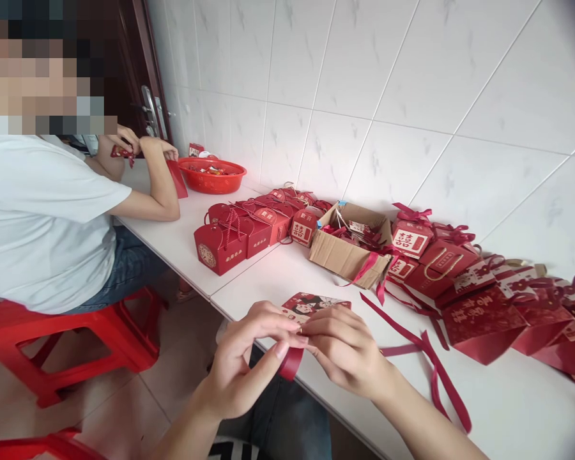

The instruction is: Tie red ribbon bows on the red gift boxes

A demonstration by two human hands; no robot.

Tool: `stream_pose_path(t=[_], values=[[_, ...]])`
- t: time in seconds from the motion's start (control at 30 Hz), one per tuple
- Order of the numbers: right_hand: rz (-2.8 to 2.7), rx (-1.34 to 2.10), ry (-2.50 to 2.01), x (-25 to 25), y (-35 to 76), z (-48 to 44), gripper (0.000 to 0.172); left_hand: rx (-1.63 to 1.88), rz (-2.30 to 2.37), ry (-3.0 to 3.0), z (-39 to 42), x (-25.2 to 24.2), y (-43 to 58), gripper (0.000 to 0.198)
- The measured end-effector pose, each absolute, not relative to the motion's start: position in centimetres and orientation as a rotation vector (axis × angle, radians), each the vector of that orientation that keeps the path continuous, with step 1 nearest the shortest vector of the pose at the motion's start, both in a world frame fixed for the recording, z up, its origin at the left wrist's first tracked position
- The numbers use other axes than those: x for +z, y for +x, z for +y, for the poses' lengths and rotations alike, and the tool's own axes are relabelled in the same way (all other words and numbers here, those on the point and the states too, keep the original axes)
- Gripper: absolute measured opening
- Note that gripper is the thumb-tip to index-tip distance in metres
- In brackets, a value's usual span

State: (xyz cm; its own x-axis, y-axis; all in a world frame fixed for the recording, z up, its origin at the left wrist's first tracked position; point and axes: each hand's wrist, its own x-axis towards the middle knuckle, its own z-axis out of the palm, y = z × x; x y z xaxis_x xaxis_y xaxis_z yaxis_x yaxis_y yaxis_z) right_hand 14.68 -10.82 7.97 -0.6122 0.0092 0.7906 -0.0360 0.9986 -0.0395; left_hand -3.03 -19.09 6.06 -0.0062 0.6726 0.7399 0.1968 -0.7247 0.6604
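Observation:
My left hand (249, 358) pinches a dark red ribbon (291, 364), whose loop hangs below the fingertips over the table's front edge. Meeting it at the fingertips, my right hand (345, 348) is closed on the ribbon too. Something small and gold-coloured shows between the two hands, too small to name. Just behind my fingers a red card box with a printed cartoon figure (311, 303) lies on the white table (253, 287), partly hidden by my hands. Loose lengths of red ribbon (426, 351) trail across the table to the right of my right hand.
A cardboard box (347, 255) of ribbons and tags stands behind my hands. Red gift boxes (230, 243) line the left, and several gift bags (483, 319) the right. A co-worker (43, 217) sits at left on a red stool (91, 345), near a red basin (213, 179) of sweets.

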Motion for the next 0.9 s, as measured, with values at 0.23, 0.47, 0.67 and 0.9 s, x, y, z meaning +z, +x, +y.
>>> stream_pose_path(t=[0.23,0.47,0.67,0.9], values=[[-2.189,0.003,0.019,8.3,14.8,-10.9,0.013,1.651,1.056,1.946,-19.0,6.4,-3.0,0.031],[-2.135,-0.004,0.011,8.0,14.8,-11.1,0.015,1.621,1.016,1.995,-18.8,6.2,-3.1,0.024],[-2.050,-0.025,-0.065,7.8,14.5,-11.3,0.015,1.619,0.981,2.002,-18.4,5.7,-3.2,0.028],[-2.017,-0.004,-0.177,7.7,13.6,-10.9,0.005,1.625,1.172,2.137,-17.4,5.8,-3.7,0.027]])
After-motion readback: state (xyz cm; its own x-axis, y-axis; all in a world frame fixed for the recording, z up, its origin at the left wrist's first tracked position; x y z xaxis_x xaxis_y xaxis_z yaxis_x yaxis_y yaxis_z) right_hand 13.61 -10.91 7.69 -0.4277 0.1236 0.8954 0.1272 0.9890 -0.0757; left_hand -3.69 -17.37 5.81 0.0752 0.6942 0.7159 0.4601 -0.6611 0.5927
